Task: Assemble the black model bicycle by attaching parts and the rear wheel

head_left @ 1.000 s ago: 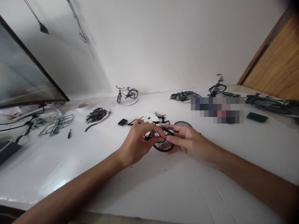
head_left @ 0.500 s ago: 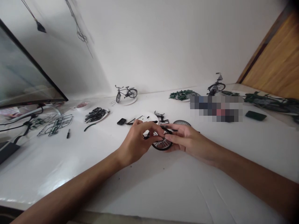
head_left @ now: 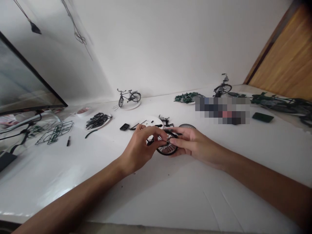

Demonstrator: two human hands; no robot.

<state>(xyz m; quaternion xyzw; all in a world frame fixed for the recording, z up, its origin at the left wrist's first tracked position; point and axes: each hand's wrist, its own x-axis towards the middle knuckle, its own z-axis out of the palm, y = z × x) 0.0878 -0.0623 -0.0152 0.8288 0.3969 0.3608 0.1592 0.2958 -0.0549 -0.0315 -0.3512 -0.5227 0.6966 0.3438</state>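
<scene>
A small black toy bicycle wheel (head_left: 166, 150) with thin spokes stands tilted between my hands, just above the white table. My left hand (head_left: 146, 141) is closed, its thumb and index finger pinching at the wheel's hub. Whether a tiny part sits in that pinch is hidden. From the right, my right hand (head_left: 192, 143) grips the same wheel, thumb at the hub and the other fingers behind it. Black frame parts show partly behind my left fingers. Just beyond my right hand lies a second wheel (head_left: 187, 125), mostly covered.
Beyond my hands are a white plate (head_left: 157, 122) with small black parts and a black square piece (head_left: 124, 126). A plate of black parts (head_left: 98, 121), green sprues (head_left: 56, 132) and a small screwdriver (head_left: 68, 141) lie left. An assembled toy bicycle (head_left: 128, 97) stands behind.
The whole view has shifted slightly, so things appear a little further left and mostly higher. Both hands keep nearly the same hold on the wheel.
</scene>
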